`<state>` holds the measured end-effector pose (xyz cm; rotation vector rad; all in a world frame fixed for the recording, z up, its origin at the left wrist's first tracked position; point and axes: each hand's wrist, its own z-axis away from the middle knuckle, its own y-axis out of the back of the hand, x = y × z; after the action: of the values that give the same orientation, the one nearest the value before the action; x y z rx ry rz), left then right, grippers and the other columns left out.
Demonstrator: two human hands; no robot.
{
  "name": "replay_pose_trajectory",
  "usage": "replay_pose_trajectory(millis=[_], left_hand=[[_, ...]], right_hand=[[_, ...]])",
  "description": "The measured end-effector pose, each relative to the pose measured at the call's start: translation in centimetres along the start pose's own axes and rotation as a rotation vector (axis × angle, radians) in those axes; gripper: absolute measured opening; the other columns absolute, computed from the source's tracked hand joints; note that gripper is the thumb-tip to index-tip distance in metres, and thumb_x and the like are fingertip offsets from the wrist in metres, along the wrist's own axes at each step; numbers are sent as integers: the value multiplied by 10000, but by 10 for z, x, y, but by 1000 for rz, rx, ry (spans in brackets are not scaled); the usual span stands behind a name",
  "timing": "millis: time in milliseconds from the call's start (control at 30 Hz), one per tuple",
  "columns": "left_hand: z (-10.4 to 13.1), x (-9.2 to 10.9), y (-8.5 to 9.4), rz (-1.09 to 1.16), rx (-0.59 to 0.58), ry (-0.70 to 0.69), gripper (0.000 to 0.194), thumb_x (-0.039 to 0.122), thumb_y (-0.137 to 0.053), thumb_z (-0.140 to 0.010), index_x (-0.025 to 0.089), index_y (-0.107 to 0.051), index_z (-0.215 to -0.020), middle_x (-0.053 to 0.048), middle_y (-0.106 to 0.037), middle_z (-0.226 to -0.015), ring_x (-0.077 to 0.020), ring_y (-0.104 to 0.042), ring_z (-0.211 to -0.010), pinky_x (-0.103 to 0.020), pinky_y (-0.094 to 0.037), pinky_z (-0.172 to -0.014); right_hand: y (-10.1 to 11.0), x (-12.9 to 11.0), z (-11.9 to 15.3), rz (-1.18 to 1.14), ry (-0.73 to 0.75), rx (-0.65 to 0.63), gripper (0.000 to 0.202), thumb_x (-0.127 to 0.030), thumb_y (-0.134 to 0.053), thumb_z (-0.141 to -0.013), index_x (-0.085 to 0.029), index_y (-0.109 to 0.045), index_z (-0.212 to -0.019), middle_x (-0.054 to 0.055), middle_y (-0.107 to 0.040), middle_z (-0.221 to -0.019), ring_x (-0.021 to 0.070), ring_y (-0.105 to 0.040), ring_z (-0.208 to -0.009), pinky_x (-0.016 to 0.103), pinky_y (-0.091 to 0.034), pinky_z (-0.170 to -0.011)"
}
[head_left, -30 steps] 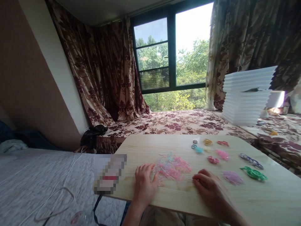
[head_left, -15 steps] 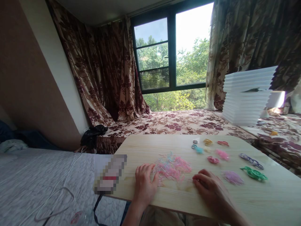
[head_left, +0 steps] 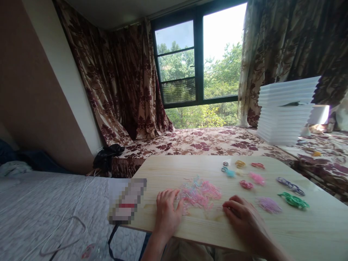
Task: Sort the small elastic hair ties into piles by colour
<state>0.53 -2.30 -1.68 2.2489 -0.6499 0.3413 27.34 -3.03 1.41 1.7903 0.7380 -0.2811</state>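
Observation:
A loose pile of thin pink and light-blue bands (head_left: pixel 202 194) lies on the light wooden table (head_left: pixel 168 170); they look like small elastic bands. My left hand (head_left: pixel 168 208) rests on the tabletop, its fingers apart at the left edge of the pile. To the right of the pile, my right hand (head_left: pixel 241 214) has thumb and fingers pinched together low over the table. Whatever is between those fingertips is too small to make out. Beyond this hand sits a lilac heap of bands (head_left: pixel 269 205), with a pink heap (head_left: pixel 257 178) farther back.
Green bands (head_left: pixel 295 200), dark blue-and-white bands (head_left: pixel 290 186), red-pink bands (head_left: pixel 246 185), yellow bands (head_left: pixel 240 164) and turquoise bands (head_left: pixel 230 173) are grouped on the right half. A blurred-out object (head_left: pixel 127 203) is at the table's left edge. White ridged sheets (head_left: pixel 285 112) stand stacked behind.

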Motion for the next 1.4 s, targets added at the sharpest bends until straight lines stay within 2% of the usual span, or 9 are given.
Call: replay_pose_trajectory(millis=[267,1400], left_hand=[[0,-1,0,-15,15,-13,178,214,-619,-841,202,-684,-1006,-74,-718,-963,-254,-644,-952,-467,-495,-932],[0,0,1,-18,-2,-5,188,188,-647,-826,205,-689,-1009,-60,-717,-949,-262,-648,-958,-486,-492,-941]], right_hand=[[-1,2,0,0,18,15,371,-454,-441,-885,-244,-723,-766,74,-675,-867,225,-637,-827,363,-472,-777],[-2,1,1,-25,-9,3,376,-474,-435,-883,-241,-713,-782,75,-663,-889,236,-625,-857,399,-447,-822]])
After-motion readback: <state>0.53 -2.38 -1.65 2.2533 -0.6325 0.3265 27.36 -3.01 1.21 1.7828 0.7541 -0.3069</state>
